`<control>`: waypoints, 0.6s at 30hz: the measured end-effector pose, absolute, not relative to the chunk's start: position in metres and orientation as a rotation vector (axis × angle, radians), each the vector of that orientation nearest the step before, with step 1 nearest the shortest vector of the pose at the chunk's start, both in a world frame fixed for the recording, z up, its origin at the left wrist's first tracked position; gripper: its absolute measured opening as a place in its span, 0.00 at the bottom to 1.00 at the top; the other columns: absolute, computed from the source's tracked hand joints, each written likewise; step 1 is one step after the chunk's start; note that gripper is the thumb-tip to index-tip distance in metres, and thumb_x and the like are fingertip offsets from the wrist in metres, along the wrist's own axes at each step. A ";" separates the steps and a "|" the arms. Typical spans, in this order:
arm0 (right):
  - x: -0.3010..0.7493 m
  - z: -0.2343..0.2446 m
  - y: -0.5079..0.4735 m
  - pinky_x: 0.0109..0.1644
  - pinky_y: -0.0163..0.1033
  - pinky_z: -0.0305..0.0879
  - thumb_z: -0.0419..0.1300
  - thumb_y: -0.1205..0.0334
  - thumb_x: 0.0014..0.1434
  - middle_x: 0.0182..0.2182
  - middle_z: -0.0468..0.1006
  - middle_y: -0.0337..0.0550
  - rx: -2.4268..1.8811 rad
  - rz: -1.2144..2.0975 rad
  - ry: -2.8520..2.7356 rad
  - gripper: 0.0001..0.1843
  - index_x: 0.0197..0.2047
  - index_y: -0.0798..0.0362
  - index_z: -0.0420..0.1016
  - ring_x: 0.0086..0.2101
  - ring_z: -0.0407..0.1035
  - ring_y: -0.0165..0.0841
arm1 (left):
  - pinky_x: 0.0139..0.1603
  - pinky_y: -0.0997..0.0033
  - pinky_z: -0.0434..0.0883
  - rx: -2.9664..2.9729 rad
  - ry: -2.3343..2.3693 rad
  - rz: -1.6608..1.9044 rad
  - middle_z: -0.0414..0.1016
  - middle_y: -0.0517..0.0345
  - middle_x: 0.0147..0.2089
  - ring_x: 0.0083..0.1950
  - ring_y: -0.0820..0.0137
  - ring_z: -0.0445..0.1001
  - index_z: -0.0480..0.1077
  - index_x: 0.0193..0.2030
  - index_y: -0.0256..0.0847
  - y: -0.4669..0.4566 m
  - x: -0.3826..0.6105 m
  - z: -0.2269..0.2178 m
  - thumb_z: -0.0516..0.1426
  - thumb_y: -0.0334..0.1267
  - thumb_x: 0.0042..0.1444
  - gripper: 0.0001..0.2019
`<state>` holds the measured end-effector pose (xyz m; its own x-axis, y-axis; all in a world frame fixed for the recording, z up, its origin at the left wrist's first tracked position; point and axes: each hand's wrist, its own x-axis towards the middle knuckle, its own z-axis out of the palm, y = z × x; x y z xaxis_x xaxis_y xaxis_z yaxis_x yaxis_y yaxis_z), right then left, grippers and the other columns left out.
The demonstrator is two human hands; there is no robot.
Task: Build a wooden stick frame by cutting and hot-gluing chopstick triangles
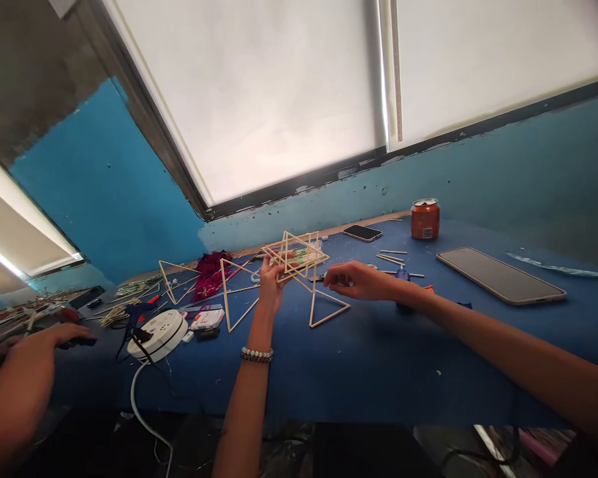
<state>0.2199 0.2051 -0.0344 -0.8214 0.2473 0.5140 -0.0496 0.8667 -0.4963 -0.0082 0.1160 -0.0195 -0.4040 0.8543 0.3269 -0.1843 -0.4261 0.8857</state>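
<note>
My left hand (272, 284) is closed on a star-shaped frame of thin wooden sticks (306, 267), held up over the blue table. To its right, my right hand (356, 280) hovers with loosely bent fingers, and I see nothing in it. A triangle of sticks (329, 310) is just below and left of those fingers; whether it joins the held frame I cannot tell. Left of my left wrist stands another stick triangle (226, 292), with a further stick frame (168, 285) beyond it. The bundle of dark red strands (213, 272) lies behind them.
A white round device (159, 334) with a cable sits on the table (379, 372). Loose sticks (391, 259), a phone (363, 232), a larger phone or tablet (501, 275) and a red can (425, 219) are to the right. Another person's hand (62, 334) is at left.
</note>
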 end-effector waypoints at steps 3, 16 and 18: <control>0.217 -0.034 0.201 0.34 0.33 0.61 0.55 0.62 0.65 0.36 0.77 0.45 -0.026 0.606 -2.338 0.11 0.44 0.56 0.78 0.30 0.67 0.27 | 0.49 0.59 0.79 1.104 1.023 1.859 0.81 0.58 0.46 0.43 0.63 0.83 0.64 0.49 0.45 0.116 -0.007 -0.020 0.63 0.33 0.45 0.23; 0.218 -0.029 0.193 0.33 0.34 0.61 0.54 0.64 0.65 0.50 0.77 0.51 0.039 0.831 -2.339 0.15 0.48 0.54 0.81 0.34 0.69 0.30 | 0.54 0.55 0.76 1.186 1.006 1.805 0.79 0.55 0.54 0.52 0.59 0.81 0.66 0.49 0.46 0.115 -0.006 -0.021 0.66 0.34 0.45 0.24; 0.218 -0.029 0.192 0.32 0.34 0.61 0.54 0.62 0.65 0.50 0.78 0.51 0.001 0.853 -2.332 0.16 0.47 0.54 0.82 0.34 0.70 0.30 | 0.54 0.54 0.76 1.203 0.997 1.795 0.79 0.55 0.54 0.51 0.58 0.81 0.66 0.49 0.46 0.114 -0.005 -0.021 0.66 0.34 0.45 0.23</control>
<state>0.2184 0.1919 -0.0288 -0.7911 0.2093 0.5748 -0.2111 0.7886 -0.5776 -0.0050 0.1140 -0.0210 -0.2831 0.8856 0.3681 -0.1556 -0.4211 0.8936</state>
